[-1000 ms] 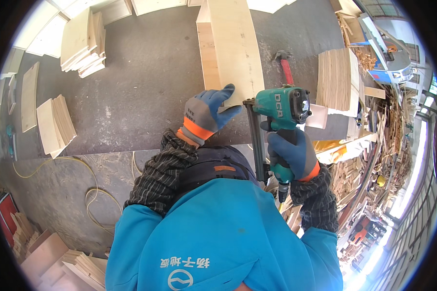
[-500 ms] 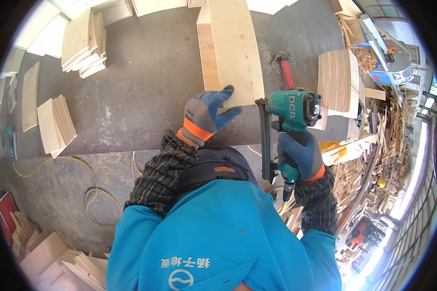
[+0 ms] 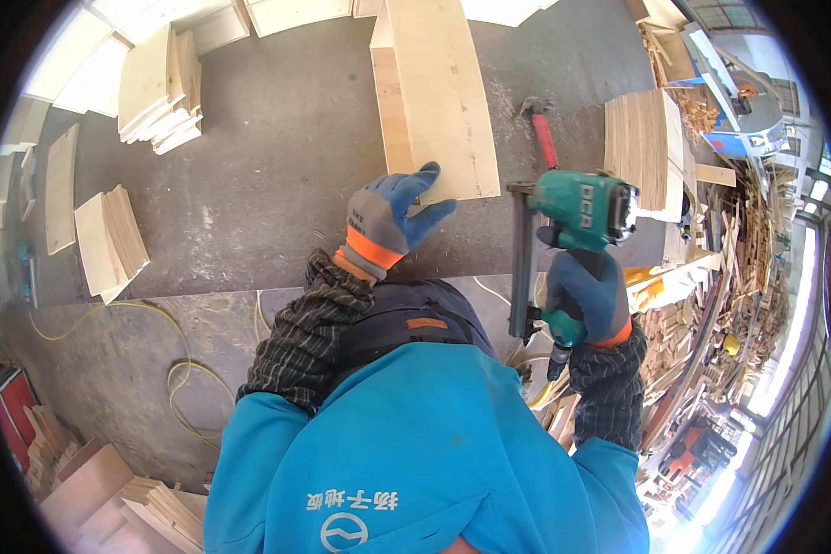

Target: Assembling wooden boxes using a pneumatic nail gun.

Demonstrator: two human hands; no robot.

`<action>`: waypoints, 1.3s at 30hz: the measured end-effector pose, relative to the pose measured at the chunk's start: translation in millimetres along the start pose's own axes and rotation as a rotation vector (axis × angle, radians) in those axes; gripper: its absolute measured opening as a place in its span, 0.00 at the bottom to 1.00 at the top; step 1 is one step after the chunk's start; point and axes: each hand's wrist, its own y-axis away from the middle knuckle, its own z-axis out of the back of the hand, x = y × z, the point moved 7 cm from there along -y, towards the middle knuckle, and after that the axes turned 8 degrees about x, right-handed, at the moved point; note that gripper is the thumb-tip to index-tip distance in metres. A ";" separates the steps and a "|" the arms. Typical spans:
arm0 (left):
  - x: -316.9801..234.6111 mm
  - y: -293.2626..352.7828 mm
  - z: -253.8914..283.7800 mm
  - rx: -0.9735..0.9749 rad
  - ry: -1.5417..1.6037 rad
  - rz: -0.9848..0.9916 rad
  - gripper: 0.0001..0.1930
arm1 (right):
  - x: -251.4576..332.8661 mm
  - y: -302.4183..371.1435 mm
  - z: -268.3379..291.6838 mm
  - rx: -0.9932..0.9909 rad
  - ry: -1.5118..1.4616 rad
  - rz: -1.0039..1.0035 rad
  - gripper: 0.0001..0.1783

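A long, pale plywood box lies on the dark worktable, its narrow end toward me. My left hand, in a blue and grey glove with an orange cuff, touches the near left corner of that end. Its index finger and thumb are spread apart; the other fingers are partly hidden. In my gloved right hand is a green and black pneumatic nail gun, gripped by its handle. The gun's nose is to the right of the box's near end, apart from it, and the magazine points toward me.
A red-handled hammer lies right of the box. Plywood stacks stand at right, far left and near left. A yellow hose loops on the floor by the worktable. Scrap wood is piled at right.
My right hand has moved the nail gun to the right, away from the box's near corner. The box and my left hand have shifted very slightly left in the picture.
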 end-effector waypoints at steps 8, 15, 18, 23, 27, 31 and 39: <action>6.6 -12.2 12.8 -0.131 0.337 0.385 0.34 | -110.8 -50.9 80.9 -0.352 0.584 0.115 0.17; 42.0 -52.6 -35.1 0.025 0.731 0.604 0.33 | -213.8 -121.3 73.6 -0.475 0.931 0.301 0.30; 79.7 -48.5 -19.7 0.213 0.619 0.562 0.33 | -242.6 -138.3 76.6 -0.429 1.011 -0.018 0.39; 139.3 -80.7 92.2 0.626 0.192 0.573 0.33 | -204.0 -126.5 72.4 -0.350 0.958 0.140 0.45; 93.4 -132.5 130.9 0.474 -0.480 0.535 0.30 | -164.9 -133.2 87.5 -0.504 0.689 0.404 0.40; -53.2 -137.7 82.7 0.158 -0.434 -0.130 0.27 | -139.1 -163.5 66.2 -0.289 0.409 0.324 0.49; 22.1 -15.7 -55.3 0.165 0.972 0.838 0.25 | -79.5 -238.6 21.6 -0.407 0.445 0.499 0.46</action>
